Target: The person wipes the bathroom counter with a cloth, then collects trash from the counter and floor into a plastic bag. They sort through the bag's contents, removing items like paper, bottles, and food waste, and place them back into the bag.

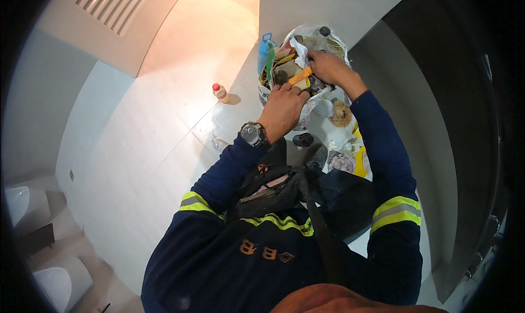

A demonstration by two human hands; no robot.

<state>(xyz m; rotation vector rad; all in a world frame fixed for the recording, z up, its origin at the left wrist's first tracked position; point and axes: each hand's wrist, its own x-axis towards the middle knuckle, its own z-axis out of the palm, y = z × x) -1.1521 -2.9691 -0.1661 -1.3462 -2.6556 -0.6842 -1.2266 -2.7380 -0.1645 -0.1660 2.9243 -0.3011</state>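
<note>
A white sack (262, 96) stuffed with mixed waste stands on the floor in front of me. Over its near edge my left hand (284, 108) is curled, gripping the rim; a wristwatch (252, 133) is on that wrist. Inside the sack's opening, my right hand (331, 69) has its fingers closed among the waste. What it holds is hidden. An orange-yellow strip (300, 75) lies between my hands, touching or close to the right thumb. Beyond it is a crumpled white paper (299, 53). A green piece (270, 60) pokes up at the left, and a clear plastic piece (314, 43) lies at the back.
A blue bottle (264, 53) stands against the sack's left side. Farther left is a small red-capped bottle (220, 92). A clear bottle (220, 144) lies nearer me. Right of the sack are a brown fibrous clump (340, 114) and yellow packaging (361, 162). A pale wall (322, 7) rises behind.
</note>
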